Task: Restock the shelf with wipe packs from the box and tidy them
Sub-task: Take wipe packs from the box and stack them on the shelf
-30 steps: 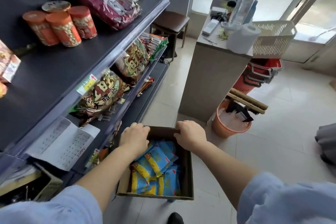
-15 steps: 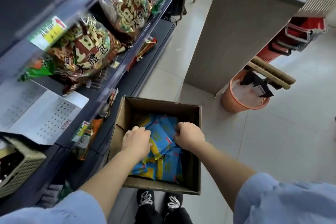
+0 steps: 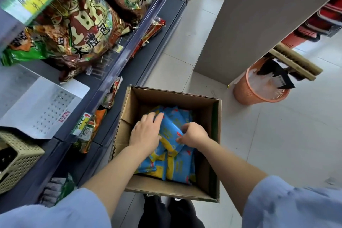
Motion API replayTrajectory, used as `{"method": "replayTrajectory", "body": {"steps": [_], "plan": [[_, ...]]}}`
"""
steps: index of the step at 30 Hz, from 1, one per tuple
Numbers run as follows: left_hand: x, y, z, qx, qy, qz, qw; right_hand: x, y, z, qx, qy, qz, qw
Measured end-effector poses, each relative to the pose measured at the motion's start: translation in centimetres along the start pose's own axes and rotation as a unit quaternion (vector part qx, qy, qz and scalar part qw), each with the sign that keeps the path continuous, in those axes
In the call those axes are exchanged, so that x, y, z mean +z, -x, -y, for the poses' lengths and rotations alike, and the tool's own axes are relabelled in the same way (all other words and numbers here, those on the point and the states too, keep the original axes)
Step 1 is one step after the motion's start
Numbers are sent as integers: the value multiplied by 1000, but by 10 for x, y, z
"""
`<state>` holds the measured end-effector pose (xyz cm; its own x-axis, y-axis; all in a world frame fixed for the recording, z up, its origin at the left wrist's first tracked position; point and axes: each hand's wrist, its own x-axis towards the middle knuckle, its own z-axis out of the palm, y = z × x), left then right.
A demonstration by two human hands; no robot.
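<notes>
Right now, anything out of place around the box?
The wipe packs lie jumbled in the box, overlapping at mixed angles rather than stacked. Further off, a brush lies across the rim of the orange bin, an odd perch.

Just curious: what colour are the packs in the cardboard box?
The wipe packs are blue and yellow; head view.

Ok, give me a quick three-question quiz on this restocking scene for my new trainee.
1. True or false: the cardboard box stands on a shelf.
2. The wipe packs in the box are mainly: A red, B blue, C green?
3. What is the right hand doing?

Key
1. False: it is down beside the shelves.
2. B
3. Its fingers grip a wipe pack inside the box.
</notes>
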<state>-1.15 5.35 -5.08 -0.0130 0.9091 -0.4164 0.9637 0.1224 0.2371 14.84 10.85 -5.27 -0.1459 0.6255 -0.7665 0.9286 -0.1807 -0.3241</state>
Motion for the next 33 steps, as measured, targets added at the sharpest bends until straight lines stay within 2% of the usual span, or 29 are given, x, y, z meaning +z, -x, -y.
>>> {"method": "replayTrajectory", "body": {"steps": [3, 5, 8, 11, 16, 19, 21, 26, 33], "plan": [[-9, -3, -2, -13, 30, 25, 999, -10, 1, -8, -16, -47, 21, 999], [-14, -5, 0, -53, 103, 64, 991, -11, 2, -9, -18, -65, 30, 997], [-17, -4, 9, -82, 187, 94, 974, -9, 2, -6, -3, -102, -6, 995], [-21, -1, 19, -79, 174, 112, 975, -5, -6, -2, 38, -94, -56, 993], [-13, 0, 29, -76, 143, 151, 975, 11, -16, 3, 94, -57, -34, 993], [-9, 3, 31, -83, 144, 140, 976, 14, -19, 1, 110, -45, -83, 989], [-13, 5, 31, -87, 146, 128, 977, 10, -18, 4, 113, -58, -81, 989], [-41, 14, 24, -71, 151, 104, 980, -9, -2, 15, 65, -53, -142, 986], [-99, 48, 17, -94, 166, 45, 981, -58, 53, 46, -76, 32, -223, 971]]}}
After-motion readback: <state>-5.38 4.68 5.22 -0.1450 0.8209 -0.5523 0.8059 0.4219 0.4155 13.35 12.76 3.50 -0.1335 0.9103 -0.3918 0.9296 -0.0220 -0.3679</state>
